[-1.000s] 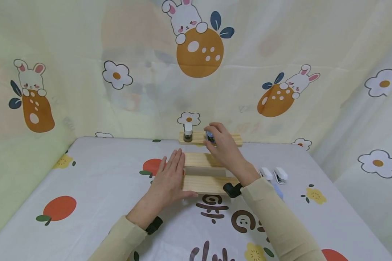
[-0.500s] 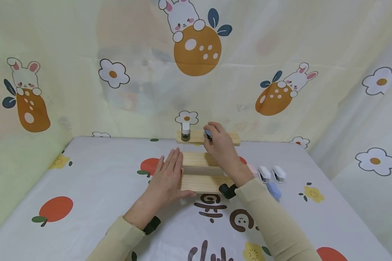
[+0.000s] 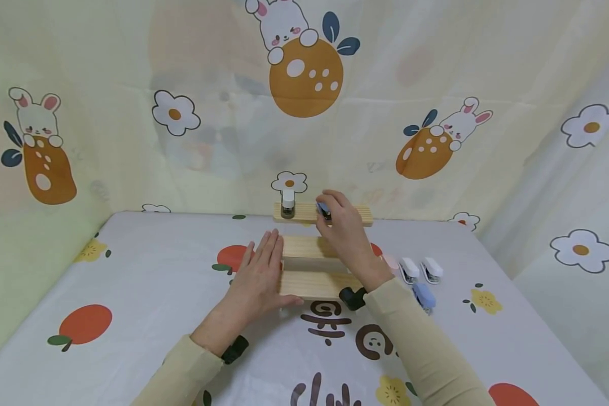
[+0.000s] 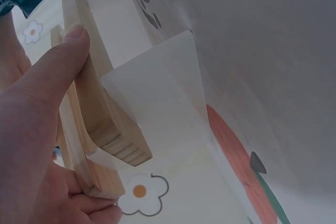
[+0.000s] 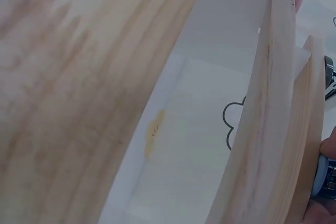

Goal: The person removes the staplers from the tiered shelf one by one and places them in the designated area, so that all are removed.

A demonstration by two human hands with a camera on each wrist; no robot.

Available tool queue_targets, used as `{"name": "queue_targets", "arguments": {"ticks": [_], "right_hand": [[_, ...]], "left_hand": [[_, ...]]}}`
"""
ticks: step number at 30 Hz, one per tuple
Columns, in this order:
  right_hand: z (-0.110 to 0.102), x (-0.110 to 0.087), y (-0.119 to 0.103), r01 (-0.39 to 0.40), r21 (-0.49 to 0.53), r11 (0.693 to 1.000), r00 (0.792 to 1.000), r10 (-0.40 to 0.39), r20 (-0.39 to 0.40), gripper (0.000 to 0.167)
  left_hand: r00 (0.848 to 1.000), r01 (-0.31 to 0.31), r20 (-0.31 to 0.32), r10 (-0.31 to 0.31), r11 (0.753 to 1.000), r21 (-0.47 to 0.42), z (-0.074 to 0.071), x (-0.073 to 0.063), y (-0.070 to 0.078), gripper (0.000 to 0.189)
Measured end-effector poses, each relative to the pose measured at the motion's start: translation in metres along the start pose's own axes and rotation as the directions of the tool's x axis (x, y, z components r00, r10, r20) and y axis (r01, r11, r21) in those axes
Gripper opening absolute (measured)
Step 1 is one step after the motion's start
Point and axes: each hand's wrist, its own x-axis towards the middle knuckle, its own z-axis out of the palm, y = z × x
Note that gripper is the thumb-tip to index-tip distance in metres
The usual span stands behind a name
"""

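A stepped rack (image 3: 314,286) has pale wooden planks on whitish, see-through side panels (image 4: 163,87). My left hand (image 3: 260,269) rests along its left end, fingers straight, with the thumb (image 4: 73,43) lying against a plank's edge. At the top plank (image 3: 352,214), my right hand (image 3: 346,234) pinches a small blue stapler (image 3: 323,210) between thumb and fingers; part of it is hidden behind them. In the right wrist view, the stapler's blue edge (image 5: 318,177) shows beside the plank. Left of it on that plank stands a white stapler (image 3: 287,203).
Right of the rack lie two white staplers (image 3: 431,270) and a blue stapler (image 3: 424,295). Beside them a pink thing (image 3: 391,263) shows partly behind my right wrist. The patterned cloth wall (image 3: 223,158) rises just behind the rack.
The whole scene has shifted slightly left as the head turned. My right hand and the blue stapler have stayed at the top plank, with the stapler tilted a little; my left hand has kept its place.
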Motion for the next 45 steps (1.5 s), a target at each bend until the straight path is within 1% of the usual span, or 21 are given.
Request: {"name": "queue_targets", "arguments": {"ticks": [6, 13, 17, 22, 30, 33, 36, 41, 43, 45], "right_hand": [[0.002, -0.001, 0.002, 0.018, 0.003, 1.0, 0.999, -0.018, -0.031, 0.026], [0.003, -0.002, 0.002, 0.017, 0.01, 1.0, 0.999, -0.017, -0.031, 0.028], [0.003, -0.002, 0.003, 0.027, 0.014, 1.0, 0.998, -0.026, -0.049, 0.028], [0.004, -0.002, 0.005, 0.042, 0.016, 0.999, 0.997, -0.041, -0.066, 0.027], [0.004, -0.004, 0.006, 0.05, 0.034, 0.998, 0.997, -0.048, -0.067, 0.028], [0.002, -0.004, 0.007, 0.054, 0.057, 0.997, 0.997, -0.051, -0.05, 0.029], [-0.002, -0.002, 0.008, 0.044, 0.084, 0.996, 0.999, -0.043, -0.011, 0.029], [-0.012, -0.002, 0.009, -0.022, 0.123, 0.992, 0.997, 0.013, 0.071, 0.03], [-0.018, -0.003, 0.008, -0.049, 0.143, 0.988, 0.996, 0.038, 0.083, 0.031], [-0.023, -0.005, 0.008, -0.061, 0.153, 0.986, 0.996, 0.049, 0.079, 0.032]], "left_hand": [[1.0, 0.006, 0.004, -0.006, 1.0, -0.006, 0.0, 0.0, 0.0, 0.132], [1.0, 0.006, 0.002, -0.006, 1.0, -0.002, -0.001, 0.0, 0.0, 0.132], [1.0, 0.002, -0.005, -0.002, 1.0, -0.004, -0.001, 0.001, 0.0, 0.132], [1.0, 0.003, 0.001, -0.003, 1.0, -0.004, -0.002, 0.0, 0.001, 0.132], [1.0, 0.003, 0.005, -0.002, 1.0, -0.013, -0.002, 0.0, 0.0, 0.132], [1.0, 0.002, 0.006, -0.002, 1.0, -0.014, -0.002, 0.0, 0.0, 0.132], [1.0, 0.002, 0.001, -0.002, 1.0, -0.01, -0.002, 0.001, 0.0, 0.132], [1.0, 0.0, -0.005, 0.0, 1.0, -0.005, -0.001, 0.0, 0.0, 0.133], [1.0, -0.001, -0.006, 0.001, 1.0, -0.008, -0.001, 0.0, 0.001, 0.133], [1.0, -0.003, -0.008, 0.003, 1.0, -0.013, -0.001, 0.0, 0.001, 0.133]]}}
